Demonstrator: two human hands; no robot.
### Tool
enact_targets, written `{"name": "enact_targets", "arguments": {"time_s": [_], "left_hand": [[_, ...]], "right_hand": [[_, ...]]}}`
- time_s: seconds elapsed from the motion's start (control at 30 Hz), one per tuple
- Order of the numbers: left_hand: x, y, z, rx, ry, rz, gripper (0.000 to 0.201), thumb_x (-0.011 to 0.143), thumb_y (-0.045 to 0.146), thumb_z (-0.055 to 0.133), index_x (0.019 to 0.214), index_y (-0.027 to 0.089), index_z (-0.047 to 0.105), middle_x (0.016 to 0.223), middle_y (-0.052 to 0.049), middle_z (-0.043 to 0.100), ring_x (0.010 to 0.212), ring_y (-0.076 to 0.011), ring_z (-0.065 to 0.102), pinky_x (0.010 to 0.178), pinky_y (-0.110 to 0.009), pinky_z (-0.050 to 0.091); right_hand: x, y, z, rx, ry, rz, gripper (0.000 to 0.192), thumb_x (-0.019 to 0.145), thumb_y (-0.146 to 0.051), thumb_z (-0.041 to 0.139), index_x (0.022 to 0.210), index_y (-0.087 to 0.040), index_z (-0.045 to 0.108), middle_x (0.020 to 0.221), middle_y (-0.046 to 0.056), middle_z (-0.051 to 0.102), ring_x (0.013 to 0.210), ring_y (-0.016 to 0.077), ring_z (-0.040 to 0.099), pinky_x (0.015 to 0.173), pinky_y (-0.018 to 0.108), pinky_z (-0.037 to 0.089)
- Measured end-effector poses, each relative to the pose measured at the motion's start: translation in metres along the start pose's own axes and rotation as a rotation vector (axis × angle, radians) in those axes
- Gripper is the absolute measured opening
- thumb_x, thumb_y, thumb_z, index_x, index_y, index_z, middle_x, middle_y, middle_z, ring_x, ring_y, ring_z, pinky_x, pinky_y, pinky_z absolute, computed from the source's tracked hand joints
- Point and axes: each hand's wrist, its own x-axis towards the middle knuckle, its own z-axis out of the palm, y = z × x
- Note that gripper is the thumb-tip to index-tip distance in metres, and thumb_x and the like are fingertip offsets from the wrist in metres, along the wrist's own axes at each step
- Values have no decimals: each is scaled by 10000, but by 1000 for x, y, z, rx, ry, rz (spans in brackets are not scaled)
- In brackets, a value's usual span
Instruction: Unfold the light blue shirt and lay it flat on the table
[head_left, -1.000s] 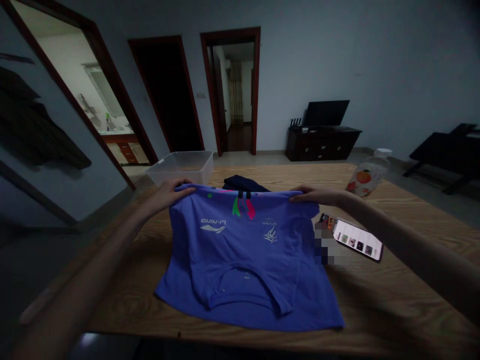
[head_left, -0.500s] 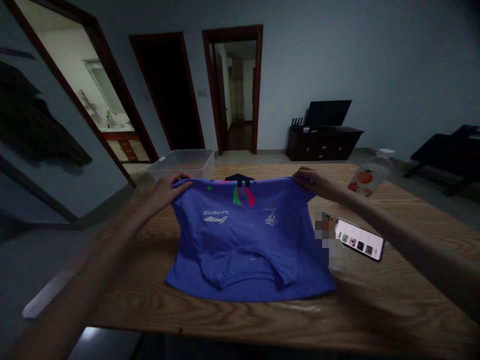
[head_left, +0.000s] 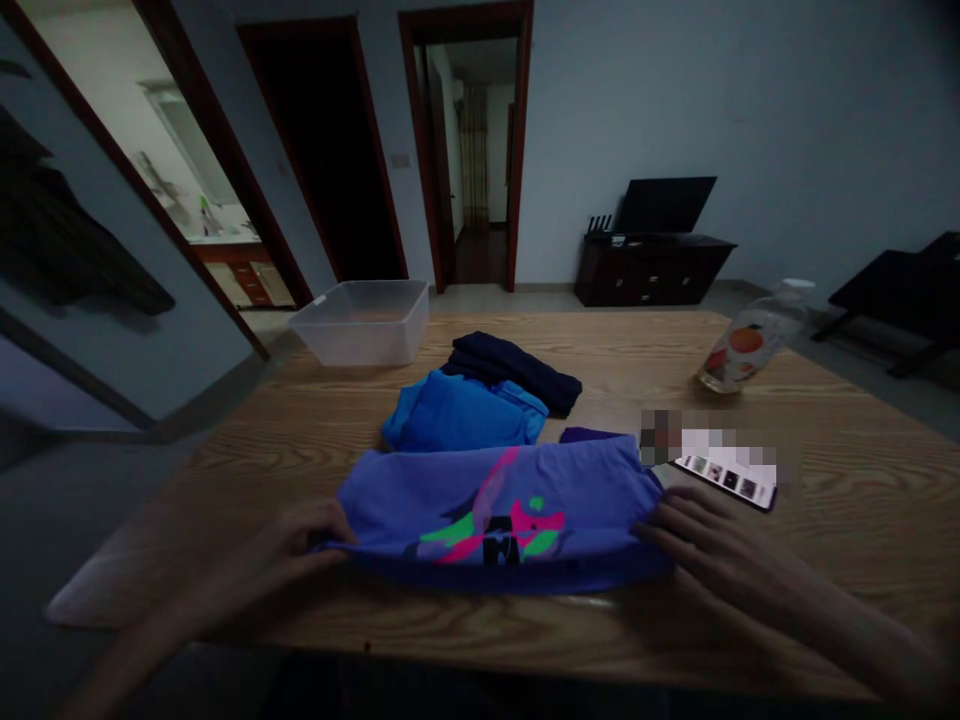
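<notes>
A purple-blue T-shirt (head_left: pixel 450 490) with a pink, green and black print lies folded over on itself near the front of the wooden table (head_left: pixel 247 600). My left hand (head_left: pixel 311 535) pinches its left edge, fingers closed on the cloth. At the opposite edge, my right hand (head_left: pixel 686 525) grips the fabric between thumb and fingers. Just behind the shirt is a bright blue bundled garment (head_left: pixel 465 412). A dark navy folded garment (head_left: pixel 517 368) lies beyond that one, and a bit of dark purple cloth (head_left: pixel 589 435) shows behind the shirt's right part.
A clear plastic bin (head_left: pixel 367 325) stands at the table's far left. To the right are a phone (head_left: pixel 727 475) with a lit screen, partly pixelated, and a clear bottle (head_left: pixel 754 340) with a fruit label. The table's front edge runs close below the shirt.
Both hands have come down and toward me with the shirt's held edge, folding it over. Its chest logos are covered, the colourful print faces up, and the garments behind are now visible.
</notes>
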Motion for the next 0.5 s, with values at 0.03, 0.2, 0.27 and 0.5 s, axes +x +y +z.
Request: {"name": "enact_targets", "arguments": {"time_s": [0.03, 0.2, 0.27, 0.5], "left_hand": [[-4, -3, 11, -5, -52, 2, 217, 998, 488, 666, 1049, 333, 809, 1146, -25, 795, 1083, -260, 736, 994, -386, 584], [-6, 9, 24, 33, -160, -68, 275, 975, 547, 701, 1124, 331, 785, 1186, -38, 770, 1120, -284, 711, 995, -416, 566], [6, 36, 16, 50, -108, -65, 332, 998, 604, 653, 1156, 340, 777, 1207, -39, 762, 1126, -288, 704, 994, -427, 563], [119, 146, 49, 377, 157, 392, 459, 1081, 484, 583, 1435, 197, 640, 1383, -155, 690, 1286, -324, 604, 1123, -487, 459]], "right_hand": [[-6, -10, 5, 4, -6, -6, 539, 938, -1, 489, 1363, -260, 695, 1186, 82, 790, 1077, 292, 721, 978, 465, 545], [1, -26, -8, 179, -123, 36, 278, 988, -246, 637, 1255, -265, 712, 1112, 85, 777, 1000, 296, 716, 921, 458, 563], [14, -25, -19, 243, -156, 66, 252, 998, -348, 678, 1236, -274, 711, 1140, 91, 765, 1018, 295, 713, 932, 463, 565], [62, -65, 10, 204, -99, -38, 535, 990, -224, 640, 1523, -228, 591, 1448, 123, 705, 1304, 343, 655, 1119, 531, 502]]}}
